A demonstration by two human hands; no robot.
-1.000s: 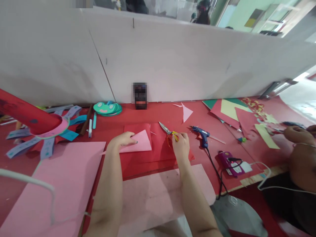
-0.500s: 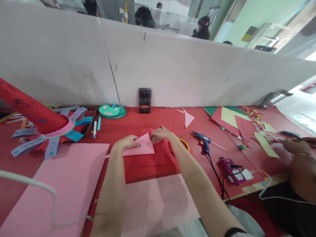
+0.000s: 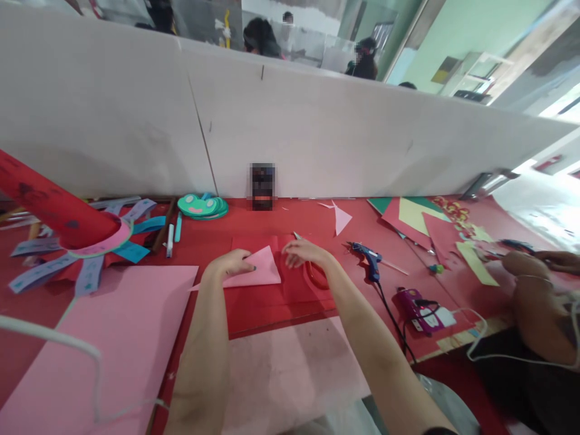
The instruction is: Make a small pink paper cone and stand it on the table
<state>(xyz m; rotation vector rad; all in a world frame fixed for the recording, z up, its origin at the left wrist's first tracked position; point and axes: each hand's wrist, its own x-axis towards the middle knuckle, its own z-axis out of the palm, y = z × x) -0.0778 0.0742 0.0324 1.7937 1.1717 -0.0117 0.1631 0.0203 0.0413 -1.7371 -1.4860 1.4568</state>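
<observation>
Table (image 3: 308, 219) red, its far edge against a white partition (image 3: 326, 139). Left hand (image 3: 234, 262) closed on a folded pink paper (image 3: 265, 270), thumb on top; paper lies over red paper (image 3: 254, 317), toward the middle of the table's near edge. Right hand (image 3: 302, 252) partly open, fingers loosely curled, nothing seen in its grip; hovers just right of the pink paper's peak. Whether fingertips touch anything: cannot tell.

Scissors (image 3: 296, 235) mostly hidden by right hand and wrist; blade tip shows just beyond the knuckles. Pale pink sheet (image 3: 290, 368) nearest the body, under both forearms.

Right of the hands: blue glue gun (image 3: 372, 261), nozzle toward the far left; purple power box (image 3: 419, 311) with white plug, near the table's near edge. Pink scrap (image 3: 342, 221) close to far edge. Farther right, overlapping colored sheets (image 3: 410, 216), beside them another person's hand (image 3: 521, 264).

Left side: red paper cone (image 3: 58, 211), tilted, blue strips fanned round its pink rim; large pink sheet (image 3: 118, 338) below it. Green frog-face cutouts (image 3: 203, 207) stacked near far edge; white marker (image 3: 170, 240) close by. Dark upright object (image 3: 263, 186), pixelated, against the partition.
</observation>
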